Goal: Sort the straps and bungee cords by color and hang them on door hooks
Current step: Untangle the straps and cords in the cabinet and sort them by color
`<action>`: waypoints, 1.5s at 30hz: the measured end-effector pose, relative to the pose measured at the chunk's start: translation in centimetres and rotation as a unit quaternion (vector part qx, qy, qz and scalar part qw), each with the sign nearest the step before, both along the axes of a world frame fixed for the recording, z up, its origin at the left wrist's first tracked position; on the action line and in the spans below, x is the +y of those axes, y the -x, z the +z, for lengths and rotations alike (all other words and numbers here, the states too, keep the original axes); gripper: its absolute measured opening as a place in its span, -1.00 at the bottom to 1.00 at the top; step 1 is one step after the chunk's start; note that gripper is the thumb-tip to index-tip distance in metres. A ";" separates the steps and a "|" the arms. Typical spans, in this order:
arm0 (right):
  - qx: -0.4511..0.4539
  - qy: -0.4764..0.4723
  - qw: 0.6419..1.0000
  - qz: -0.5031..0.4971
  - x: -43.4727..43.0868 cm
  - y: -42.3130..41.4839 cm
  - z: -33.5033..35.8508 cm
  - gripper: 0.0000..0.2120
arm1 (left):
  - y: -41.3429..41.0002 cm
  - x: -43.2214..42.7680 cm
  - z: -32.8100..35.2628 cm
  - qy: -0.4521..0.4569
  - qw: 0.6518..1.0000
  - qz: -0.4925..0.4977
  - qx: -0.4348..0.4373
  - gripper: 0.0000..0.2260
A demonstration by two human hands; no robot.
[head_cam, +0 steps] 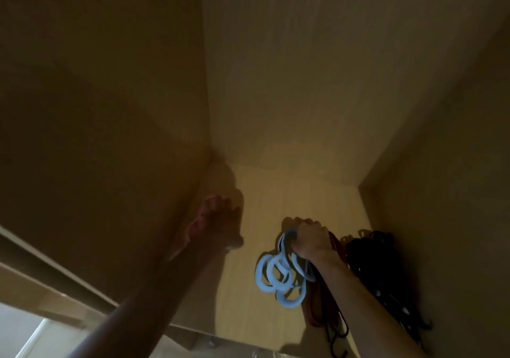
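My right hand [310,240] is raised against a light wooden panel and grips a bunch of light blue straps [278,277] whose loops dangle below my fist. Dark red cords [335,250] hang just right of that hand. Further right hangs a bundle of black bungee cords [372,258] with dark hooks at the lower ends. My left hand [223,228] reaches up near the panel's left edge, its fingers curled on a pink strap [197,226]. The hooks holding the cords are hidden behind the hands and bundles.
Wooden panels close in the scene: a dark one at the left [96,109], a lit one in the middle [276,197] and another at the right [441,192]. A bright floor strip [22,330] shows bottom left. The picture is dim and blurred.
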State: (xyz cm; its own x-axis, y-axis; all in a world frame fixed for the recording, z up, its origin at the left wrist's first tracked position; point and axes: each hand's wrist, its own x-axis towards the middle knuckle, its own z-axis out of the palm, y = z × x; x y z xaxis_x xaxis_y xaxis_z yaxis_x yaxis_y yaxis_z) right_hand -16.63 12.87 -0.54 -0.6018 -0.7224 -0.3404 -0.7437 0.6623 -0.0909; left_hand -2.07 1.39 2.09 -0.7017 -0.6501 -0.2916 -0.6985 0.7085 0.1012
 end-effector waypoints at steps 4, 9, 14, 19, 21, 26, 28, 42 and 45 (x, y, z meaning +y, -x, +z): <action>0.056 -0.017 0.997 0.042 -0.1 -0.3 0.2 -0.73 | 1.8 2.7 -0.7 -0.137 0.990 -0.026 0.021 -0.62; -0.057 0.102 0.991 0.072 0.8 -0.6 0.4 -0.84 | 3.8 3.9 -2.3 -0.243 0.959 0.023 0.146 -0.76; -0.177 0.330 0.927 0.004 1.1 -0.1 0.2 -0.86 | 4.0 2.5 -3.2 -0.331 0.903 0.094 0.257 -0.89; -0.393 0.415 0.810 -0.135 0.7 -1.1 1.5 -0.89 | 4.9 1.1 -0.5 -0.350 0.858 0.132 0.352 -0.92; -0.460 0.358 0.804 -0.115 0.9 -1.5 1.6 -0.81 | 4.9 0.7 0.9 -0.330 0.861 0.131 0.364 -0.87; -0.480 0.321 0.812 -0.085 0.9 -3.0 1.1 -0.84 | 4.8 0.1 2.6 -0.348 0.857 0.128 0.357 -0.78; -0.420 0.318 0.845 -0.094 0.8 -2.8 0.9 -0.80 | 4.3 -0.5 2.8 -0.340 0.869 0.125 0.338 -0.78; -0.418 0.336 0.843 -0.030 0.9 -1.7 4.5 -0.81 | 3.7 -0.7 5.1 -0.337 0.882 0.009 0.328 -0.82; -0.498 0.330 0.801 -0.017 1.2 -2.1 4.7 -0.76 | 4.3 -0.1 5.9 -0.414 0.838 0.058 0.352 -0.88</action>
